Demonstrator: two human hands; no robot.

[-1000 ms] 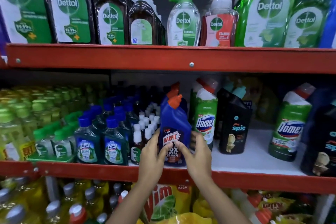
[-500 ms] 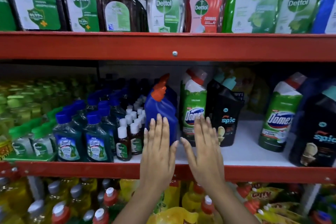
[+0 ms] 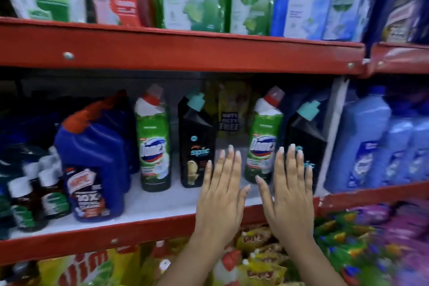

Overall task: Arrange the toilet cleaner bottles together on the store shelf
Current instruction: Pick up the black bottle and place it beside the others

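Observation:
On the white middle shelf (image 3: 162, 202) stands a blue Harpic bottle (image 3: 92, 169) with an orange cap at the left. To its right stand a green Domex bottle (image 3: 153, 141) and a black Spic bottle (image 3: 196, 141). Further right are a second green Domex bottle (image 3: 263, 139) and a second black Spic bottle (image 3: 306, 132). My left hand (image 3: 220, 195) is flat and empty in the gap between the first Spic and the second Domex. My right hand (image 3: 290, 193) is flat and empty in front of the second Domex and Spic, partly covering the Spic's label.
Small brown Dettol bottles (image 3: 34, 195) crowd the shelf's left end. Light blue bottles (image 3: 362, 146) fill the bay to the right past a divider. The red upper shelf (image 3: 185, 51) holds Dettol refill packs. Yellow pouches (image 3: 234, 109) stand at the back. Packets lie on the shelf below.
The view has swung right. Both hands let go of the blue Harpic bottle, which now stands at the left, and moved right, flat and open, towards the second Domex and Spic bottles.

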